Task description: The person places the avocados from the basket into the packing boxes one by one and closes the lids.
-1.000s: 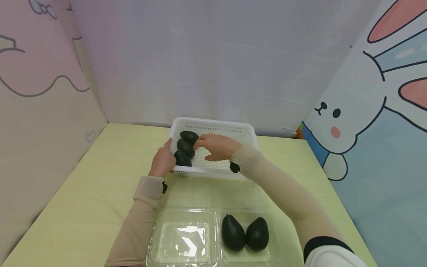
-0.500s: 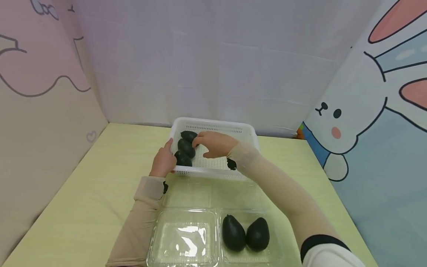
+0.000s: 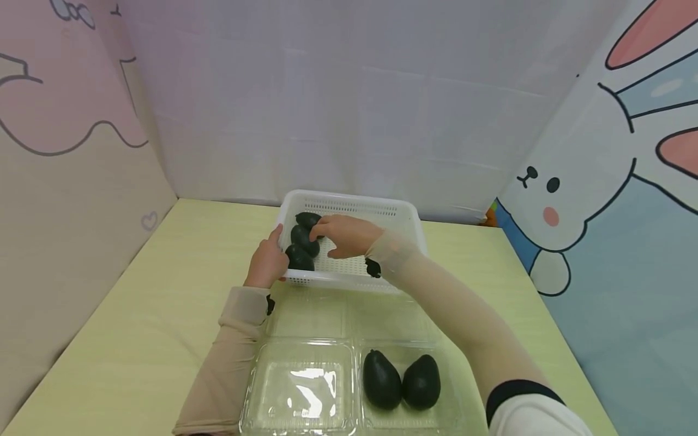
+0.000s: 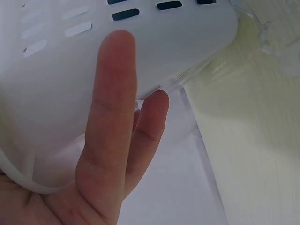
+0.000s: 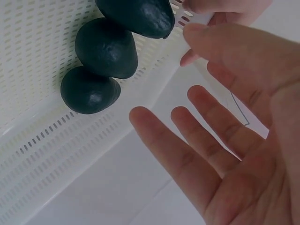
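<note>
A white perforated basket (image 3: 351,281) holds several dark green avocados along its left side, one being the middle avocado (image 3: 303,240). My left hand (image 3: 266,263) grips the basket's front left corner; in the left wrist view its fingers (image 4: 112,103) lie along the outer wall. Over the basket, my right hand (image 3: 349,235) hovers just right of the avocados and partly covers the rear one. The right wrist view shows this hand (image 5: 229,154) with fingers spread and nothing held, beside the avocados (image 5: 107,49).
Nearer the camera lies a clear plastic tray (image 3: 354,387) with compartments. Two avocados, the left one (image 3: 382,380) and the right one (image 3: 422,383), sit side by side in its front right compartment. A white sheet (image 3: 338,121) hangs behind the table (image 3: 142,315).
My right hand has moved slightly left and back within the basket, closer over the avocados. The left hand stays on the basket corner.
</note>
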Motion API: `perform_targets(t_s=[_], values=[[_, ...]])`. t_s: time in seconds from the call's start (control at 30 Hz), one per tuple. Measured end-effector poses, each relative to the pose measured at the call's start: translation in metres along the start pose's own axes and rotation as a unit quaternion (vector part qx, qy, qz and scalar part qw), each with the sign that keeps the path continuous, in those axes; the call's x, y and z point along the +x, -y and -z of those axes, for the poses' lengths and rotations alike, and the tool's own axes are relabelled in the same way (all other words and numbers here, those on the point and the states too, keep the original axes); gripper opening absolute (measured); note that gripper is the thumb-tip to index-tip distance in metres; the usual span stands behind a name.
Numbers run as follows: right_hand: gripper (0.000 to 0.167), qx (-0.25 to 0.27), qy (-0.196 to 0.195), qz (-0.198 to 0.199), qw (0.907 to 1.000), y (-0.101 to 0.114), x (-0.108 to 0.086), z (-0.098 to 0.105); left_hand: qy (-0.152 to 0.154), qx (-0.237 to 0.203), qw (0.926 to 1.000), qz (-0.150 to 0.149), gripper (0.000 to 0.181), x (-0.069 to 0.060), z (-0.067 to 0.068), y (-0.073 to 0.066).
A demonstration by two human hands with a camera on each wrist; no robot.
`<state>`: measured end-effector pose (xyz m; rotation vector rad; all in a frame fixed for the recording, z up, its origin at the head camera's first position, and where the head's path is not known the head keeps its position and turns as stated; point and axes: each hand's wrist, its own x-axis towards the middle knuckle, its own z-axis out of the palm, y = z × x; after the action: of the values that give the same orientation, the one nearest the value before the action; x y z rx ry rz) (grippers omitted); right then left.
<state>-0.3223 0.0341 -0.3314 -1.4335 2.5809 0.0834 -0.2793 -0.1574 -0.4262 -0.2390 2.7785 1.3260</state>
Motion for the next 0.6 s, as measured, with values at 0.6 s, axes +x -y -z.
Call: perform_targets(t_s=[0.6], values=[[0.048, 0.0, 0.014, 0.007, 0.9999, 0.002, 0.012, -0.003, 0.005, -0.001, 1.0, -0.005, 0.073, 0.0, 0.001, 0.001]])
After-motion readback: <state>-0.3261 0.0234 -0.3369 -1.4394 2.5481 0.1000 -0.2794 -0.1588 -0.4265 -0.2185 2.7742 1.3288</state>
